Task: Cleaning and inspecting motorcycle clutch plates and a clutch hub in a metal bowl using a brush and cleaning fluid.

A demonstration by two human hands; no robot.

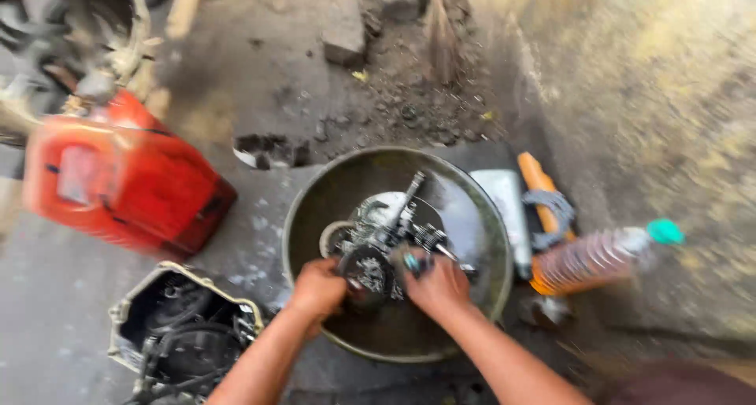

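A round metal basin (479, 216) sits on the ground, holding dark liquid and a greasy engine part (378, 244) with gears and a rod sticking up. My left hand (317, 288) grips the left side of that part near a round gear. My right hand (435, 285) is closed on its right side, with a small dark item with a teal spot between the fingers. Both hands are inside the basin, at its near side.
A red fuel can (126, 177) lies to the left. An open engine casing (181, 326) sits at the lower left. An orange-handled tool (543, 196), a flat grey container (508, 204) and a ribbed plastic bottle with a teal cap (598, 255) lie right of the basin. Rubble lies beyond.
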